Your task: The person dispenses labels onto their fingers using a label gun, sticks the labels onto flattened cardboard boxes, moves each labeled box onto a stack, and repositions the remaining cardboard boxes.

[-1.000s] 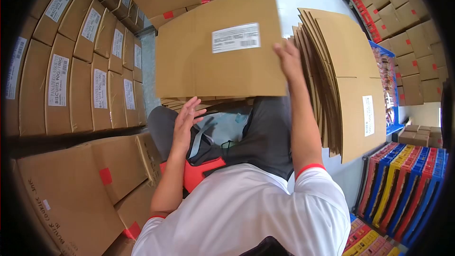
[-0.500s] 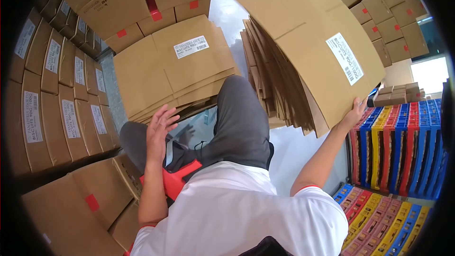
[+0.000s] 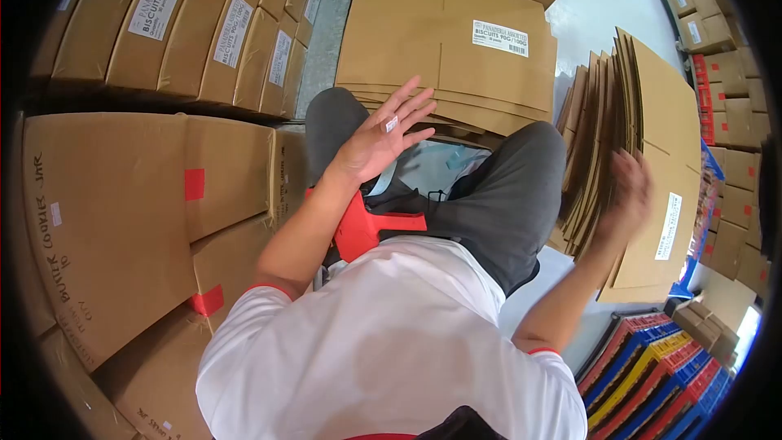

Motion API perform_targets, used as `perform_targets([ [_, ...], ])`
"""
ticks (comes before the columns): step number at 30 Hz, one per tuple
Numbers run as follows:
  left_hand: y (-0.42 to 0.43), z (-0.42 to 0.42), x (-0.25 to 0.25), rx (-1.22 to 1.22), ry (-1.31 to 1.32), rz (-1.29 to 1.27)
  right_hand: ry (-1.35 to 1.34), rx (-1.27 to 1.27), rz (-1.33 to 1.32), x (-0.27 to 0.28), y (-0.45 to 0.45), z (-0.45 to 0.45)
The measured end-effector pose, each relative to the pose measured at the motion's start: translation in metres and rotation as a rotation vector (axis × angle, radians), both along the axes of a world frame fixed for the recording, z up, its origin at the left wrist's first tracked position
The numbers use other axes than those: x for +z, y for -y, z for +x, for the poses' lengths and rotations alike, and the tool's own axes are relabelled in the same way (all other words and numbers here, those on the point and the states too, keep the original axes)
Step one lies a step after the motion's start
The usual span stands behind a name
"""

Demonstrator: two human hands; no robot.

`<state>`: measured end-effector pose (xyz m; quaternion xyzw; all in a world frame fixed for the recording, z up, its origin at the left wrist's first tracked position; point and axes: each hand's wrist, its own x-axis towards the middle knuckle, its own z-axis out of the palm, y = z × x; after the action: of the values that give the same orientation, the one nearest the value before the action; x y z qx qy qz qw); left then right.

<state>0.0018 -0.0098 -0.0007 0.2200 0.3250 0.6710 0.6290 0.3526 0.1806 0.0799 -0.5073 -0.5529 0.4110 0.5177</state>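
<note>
The flat pile of brown cardboard sheets (image 3: 391,41) lay just beyond the person's knees, its top sheet bearing a white printed label (image 3: 500,38). Beside the right knee, a leaning stack of brown folded cardboard (image 3: 664,114) stood on edge, with another white label (image 3: 668,226) on its outer face. The left hand (image 3: 375,147) was raised between the body and the pile, palm up and fingers spread, gripping nothing; a small white sticker (image 3: 392,124) lay against its fingers. The right hand (image 3: 631,187) was in front of the leaning stack, too blurred to tell how far it was closed, or whether it touched or held the cardboard. A red plastic object (image 3: 358,228) rested at the waist, and large closed brown cartons (image 3: 106,220) stood on the left. As for progress, the outermost sheet in each group was labelled, and many sheets lay or stood in both; the pictures did not show how many inner ones had labels, so what was left could not be judged. The red object's far end was hidden by the left forearm and shirt, and the coloured crates (image 3: 652,358) at lower right were cut off by the dark lens edge.
</note>
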Motion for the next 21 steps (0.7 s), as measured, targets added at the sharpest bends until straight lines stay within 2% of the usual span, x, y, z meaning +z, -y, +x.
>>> perform_targets([
  [1,0.0,0.0,0.001,-0.004,0.0,0.0,0.065,0.245,-0.04,0.005,0.013,-0.042],
  [3,-0.001,0.0,0.004,-0.017,-0.033,0.018,-0.181,0.728,-0.349,-0.012,0.04,-0.106],
  [6,0.003,0.001,0.008,-0.011,-0.043,0.032,-0.362,1.065,-0.633,-0.016,0.078,-0.179],
  [9,0.009,-0.005,0.01,0.001,-0.011,0.064,-0.384,1.176,-0.585,-0.031,0.091,-0.208],
  [13,0.009,-0.008,0.009,0.026,-0.017,0.039,-0.408,1.116,-0.69,-0.032,0.091,-0.217],
  [17,0.005,-0.005,0.01,0.05,-0.027,0.006,-0.39,1.12,-0.687,-0.033,0.085,-0.219],
  [19,0.003,-0.004,0.006,0.056,-0.019,0.009,-0.37,1.05,-0.601,-0.034,0.084,-0.218],
  [21,0.002,-0.005,-0.002,0.17,-0.016,-0.045,-0.342,0.981,-0.507,-0.036,0.077,-0.21],
])
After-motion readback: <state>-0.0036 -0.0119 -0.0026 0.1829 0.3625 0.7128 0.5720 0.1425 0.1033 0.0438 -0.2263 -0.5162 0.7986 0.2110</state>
